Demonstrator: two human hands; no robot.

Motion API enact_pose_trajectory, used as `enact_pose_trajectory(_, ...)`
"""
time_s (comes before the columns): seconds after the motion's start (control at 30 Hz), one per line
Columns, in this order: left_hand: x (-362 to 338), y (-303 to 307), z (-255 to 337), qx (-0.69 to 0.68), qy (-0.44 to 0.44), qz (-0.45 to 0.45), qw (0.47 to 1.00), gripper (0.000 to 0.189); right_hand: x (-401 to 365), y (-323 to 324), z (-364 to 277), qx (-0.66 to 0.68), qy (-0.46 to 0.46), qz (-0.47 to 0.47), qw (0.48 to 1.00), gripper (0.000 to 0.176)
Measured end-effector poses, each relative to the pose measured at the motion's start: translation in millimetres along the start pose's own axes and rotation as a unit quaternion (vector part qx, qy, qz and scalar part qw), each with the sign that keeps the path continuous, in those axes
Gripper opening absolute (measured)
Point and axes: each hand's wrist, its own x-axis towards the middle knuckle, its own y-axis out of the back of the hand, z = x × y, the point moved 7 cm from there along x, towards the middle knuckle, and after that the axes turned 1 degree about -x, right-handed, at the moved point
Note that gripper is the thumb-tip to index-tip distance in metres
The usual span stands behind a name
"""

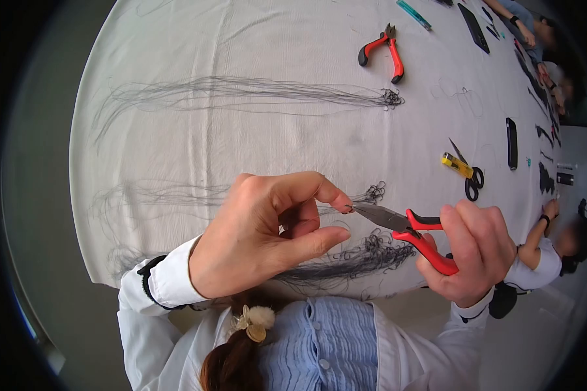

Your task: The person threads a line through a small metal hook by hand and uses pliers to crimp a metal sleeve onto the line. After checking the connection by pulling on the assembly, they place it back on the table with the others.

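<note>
Both my hands meet above the near edge of the white-clothed surface (293, 39). My right hand (473, 254) is closed around the red handles of a pair of needle-nose pliers (398, 225), whose tips point at my left hand (261, 228). That hand is curled, its index fingertip (338, 194) touching the tips. Anything pinched there is too small to make out, so I cannot tell whether the grip is closed.

Bundles of dark strands (365, 257) with looped ends lie under my hands along the near edge, partly hidden by them. Another bundle (254, 91) stretches across the middle. A second pair of red pliers (381, 52) lies towards the far edge. Scissors (473, 184) and a yellow cutter (456, 165) sit by the right edge. Beyond that edge a co-worker (544, 251) is partly hidden behind my right hand.
</note>
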Motion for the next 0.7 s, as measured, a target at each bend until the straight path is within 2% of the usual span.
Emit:
enact_pose_trajectory(0.23,0,4,-2,0.01,0.024,0.032,0.999,0.012,0,4,-18,-0.092,0.086,0.037,0.991,0.027)
enact_pose_trajectory(0.37,0,4,-2,0.026,-0.006,0.042,0.999,0.012,1,3,-18,-0.092,0.083,0.031,0.992,0.024)
enact_pose_trajectory(0.47,-1,5,3,0.052,-0.037,0.05,0.997,0.012,0,4,-15,-0.079,0.074,0.037,0.993,0.027)
enact_pose_trajectory(0.57,0,4,6,0.055,-0.003,0.019,0.998,0.008,1,5,-9,-0.035,0.049,0.026,0.998,0.032)
enact_pose_trajectory(0.63,2,4,3,0.05,0.027,0.01,0.998,0.013,-2,3,-8,0.008,0.062,-0.018,0.998,0.055)
enact_pose_trajectory(0.7,3,6,1,0.031,0.022,0.008,0.999,0.016,-3,3,-5,0.025,0.036,-0.024,0.999,0.053)
